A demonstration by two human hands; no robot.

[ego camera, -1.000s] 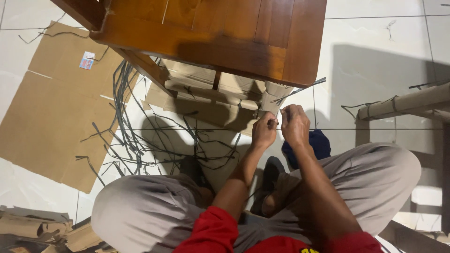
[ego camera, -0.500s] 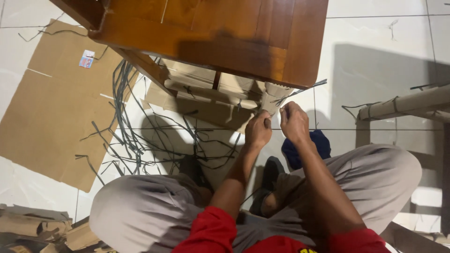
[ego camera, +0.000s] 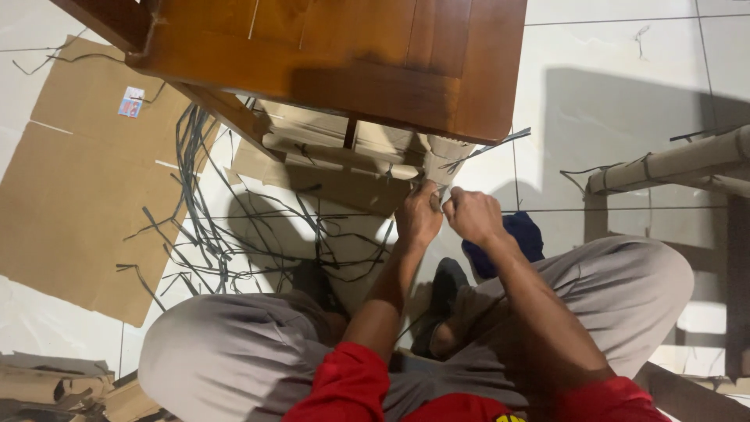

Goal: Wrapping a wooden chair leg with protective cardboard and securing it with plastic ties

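Hands meet low in the head view, at the foot of a cardboard-wrapped leg [ego camera: 444, 155] of the brown polished wooden furniture piece [ego camera: 344, 55] that stands on the pale tiled floor [ego camera: 617, 55]. The left hand [ego camera: 419, 215] is clenched against the bottom edge of the wrapping, thumb and fingers pinching something there; whether that is cardboard or a strap end is too small to tell. The right hand [ego camera: 473, 216] is also closed, just beside the left and almost touching it, apparently gripping the same spot, so the two pull against each other close to the body. The person sits cross-legged, which brings the wrapped leg within easy reach between the knees.

The wrapping looks creased, tan and loosely layered, with a thin dark strap [ego camera: 484, 148] sticking out sideways. Cut dark plastic straps [ego camera: 211, 227] lie tangled on the floor to the left, beside a flattened brown cardboard sheet [ego camera: 70, 187].
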